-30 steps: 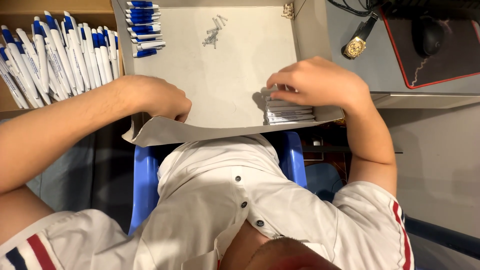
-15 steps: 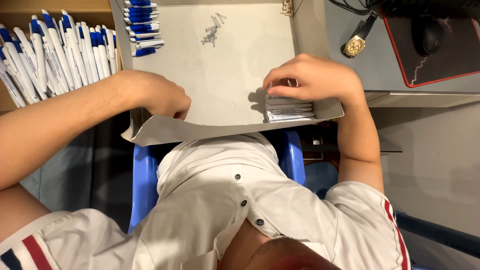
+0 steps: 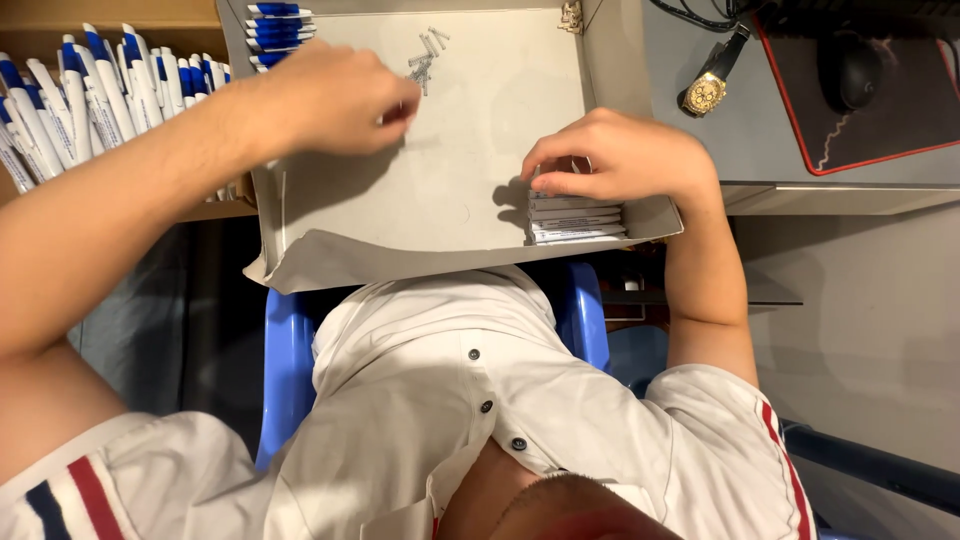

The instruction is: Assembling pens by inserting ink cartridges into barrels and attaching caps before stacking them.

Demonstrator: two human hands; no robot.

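A shallow grey cardboard tray [image 3: 440, 190] lies across my lap. My left hand [image 3: 330, 100] reaches over its far part with thumb and fingertips pinched together, just short of a small heap of grey metal pieces [image 3: 425, 62]; I see nothing between the fingertips. My right hand [image 3: 620, 160] curls over a stack of flat white pieces [image 3: 575, 218] in the tray's near right corner, fingertips gripping the top of the stack.
Several blue-and-white pens [image 3: 90, 90] lie in rows left of the tray, and a few more pens [image 3: 280, 22] sit in its far left corner. A gold wristwatch [image 3: 705, 92], a black mouse [image 3: 850, 65] and a red-edged mouse pad [image 3: 900, 120] lie on the grey desk at right. Under me is a blue chair [image 3: 285, 350].
My left hand has left the tray's near left edge and moved forward and right to the grey pieces. My right hand stays on the white stack.
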